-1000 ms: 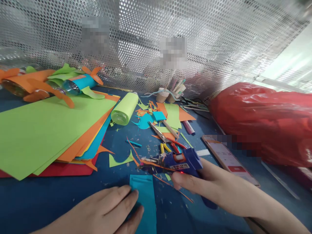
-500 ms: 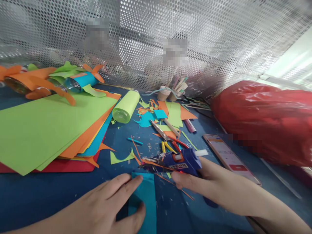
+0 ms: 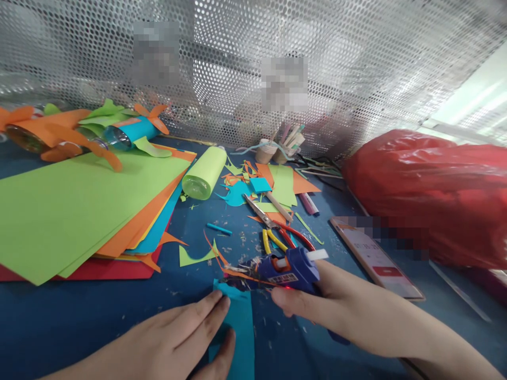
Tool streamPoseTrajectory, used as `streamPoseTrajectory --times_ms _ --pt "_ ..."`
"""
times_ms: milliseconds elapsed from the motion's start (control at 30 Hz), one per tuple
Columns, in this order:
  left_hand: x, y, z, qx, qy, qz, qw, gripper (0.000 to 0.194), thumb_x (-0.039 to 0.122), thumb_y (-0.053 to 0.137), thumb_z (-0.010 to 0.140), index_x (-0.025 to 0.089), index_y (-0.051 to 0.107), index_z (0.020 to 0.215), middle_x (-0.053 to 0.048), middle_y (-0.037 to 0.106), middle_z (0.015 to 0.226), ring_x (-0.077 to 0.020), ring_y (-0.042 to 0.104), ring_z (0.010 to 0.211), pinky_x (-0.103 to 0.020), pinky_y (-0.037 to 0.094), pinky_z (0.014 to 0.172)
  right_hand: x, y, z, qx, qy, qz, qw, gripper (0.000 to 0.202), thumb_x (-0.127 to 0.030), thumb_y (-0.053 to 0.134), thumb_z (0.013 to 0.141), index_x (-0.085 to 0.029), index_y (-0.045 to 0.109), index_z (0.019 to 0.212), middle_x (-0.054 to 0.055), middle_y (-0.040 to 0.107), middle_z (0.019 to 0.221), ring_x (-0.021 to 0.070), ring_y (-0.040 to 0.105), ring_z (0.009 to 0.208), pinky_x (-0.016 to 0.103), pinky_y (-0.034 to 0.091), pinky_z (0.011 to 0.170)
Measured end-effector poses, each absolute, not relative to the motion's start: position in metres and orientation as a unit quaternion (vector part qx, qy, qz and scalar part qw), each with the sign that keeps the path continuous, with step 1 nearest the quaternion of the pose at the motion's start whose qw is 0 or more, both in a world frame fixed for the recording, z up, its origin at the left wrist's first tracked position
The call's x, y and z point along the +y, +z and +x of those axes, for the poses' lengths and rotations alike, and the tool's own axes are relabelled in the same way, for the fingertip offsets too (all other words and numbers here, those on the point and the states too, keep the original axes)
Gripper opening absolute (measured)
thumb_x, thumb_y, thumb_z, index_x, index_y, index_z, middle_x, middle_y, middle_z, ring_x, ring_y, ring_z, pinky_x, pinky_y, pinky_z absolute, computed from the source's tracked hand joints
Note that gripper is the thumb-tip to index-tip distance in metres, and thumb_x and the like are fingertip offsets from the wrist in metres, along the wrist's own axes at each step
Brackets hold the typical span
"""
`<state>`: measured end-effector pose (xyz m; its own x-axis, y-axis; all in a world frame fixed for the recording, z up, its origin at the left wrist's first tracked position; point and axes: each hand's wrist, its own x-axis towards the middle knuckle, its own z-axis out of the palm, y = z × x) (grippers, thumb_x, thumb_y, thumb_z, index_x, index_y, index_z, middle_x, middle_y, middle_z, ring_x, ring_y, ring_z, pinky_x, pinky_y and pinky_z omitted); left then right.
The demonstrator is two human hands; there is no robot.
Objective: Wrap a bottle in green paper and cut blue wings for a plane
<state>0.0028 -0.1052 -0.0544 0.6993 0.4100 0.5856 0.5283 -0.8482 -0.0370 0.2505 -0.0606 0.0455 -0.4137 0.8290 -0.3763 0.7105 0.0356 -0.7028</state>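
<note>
A strip of blue paper (image 3: 241,327) lies flat near the table's front edge. My left hand (image 3: 178,332) rests on its left side, fingers spread and pressing the paper down. My right hand (image 3: 328,306) is wrapped round a dark blue glue gun (image 3: 291,272) with a white stick at its back and a red light showing. The nozzle points left, over the top end of the blue strip. An orange paper scrap clings along the gun's front. Just beyond the gun are scissors (image 3: 269,219) with red handles and a tool with yellow handles (image 3: 273,240).
Coloured paper sheets (image 3: 91,206) are stacked left, with paper-wrapped bottles (image 3: 134,132) behind. A green-wrapped bottle (image 3: 204,174) lies mid-table near paper scraps (image 3: 237,194). A phone (image 3: 374,256) and a red plastic bag (image 3: 428,195) are right; a perforated metal screen (image 3: 229,68) stands behind.
The glue gun in my right hand has moved slightly left and down, onto the top end of the blue strip. My left hand has shifted slightly left and down.
</note>
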Motion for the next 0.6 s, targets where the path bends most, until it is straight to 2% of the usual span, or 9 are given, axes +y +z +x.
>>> streamPoseTrajectory --times_ms 100,233,400,600 --pt "-0.103 -0.052 0.005 -0.252 -0.295 -0.916 0.104 0.028 0.01 0.044 0.089 0.023 0.068 0.098 -0.004 0.075 0.105 -0.0171 0.062 0.107 -0.022 0.056 0.079 -0.061 0.044 0.249 -0.716 0.456 -0.524 0.071 0.036 -0.042 0.065 0.084 -0.028 0.068 0.117 -0.004 0.073 0.102 0.0209 0.065 0.093 0.024 0.052 0.085" --pt "-0.102 -0.051 0.006 -0.262 -0.292 -0.915 0.1 0.028 0.01 0.043 0.09 0.022 0.067 0.097 -0.005 0.074 0.106 -0.0173 0.063 0.107 -0.023 0.056 0.079 -0.06 0.046 0.243 -0.713 0.486 -0.5 0.069 0.038 -0.04 0.064 0.087 -0.03 0.064 0.123 -0.006 0.073 0.104 0.0217 0.064 0.1 0.024 0.052 0.087" --pt "-0.105 -0.052 0.003 -0.251 -0.287 -0.92 0.094 0.027 0.011 0.044 0.09 0.021 0.068 0.099 -0.006 0.074 0.108 -0.0184 0.062 0.109 -0.024 0.056 0.082 -0.06 0.051 0.24 -0.717 0.489 -0.492 0.075 0.036 -0.035 0.063 0.088 -0.034 0.063 0.125 -0.009 0.072 0.108 0.0192 0.064 0.102 0.021 0.05 0.089" --pt "-0.104 -0.054 0.003 -0.253 -0.289 -0.918 0.096 0.028 0.01 0.045 0.089 0.022 0.068 0.1 -0.005 0.074 0.108 -0.0179 0.062 0.109 -0.024 0.056 0.083 -0.062 0.053 0.248 -0.725 0.458 -0.509 0.069 0.04 -0.036 0.065 0.086 -0.03 0.064 0.125 -0.005 0.069 0.119 0.0244 0.06 0.113 0.028 0.047 0.098"
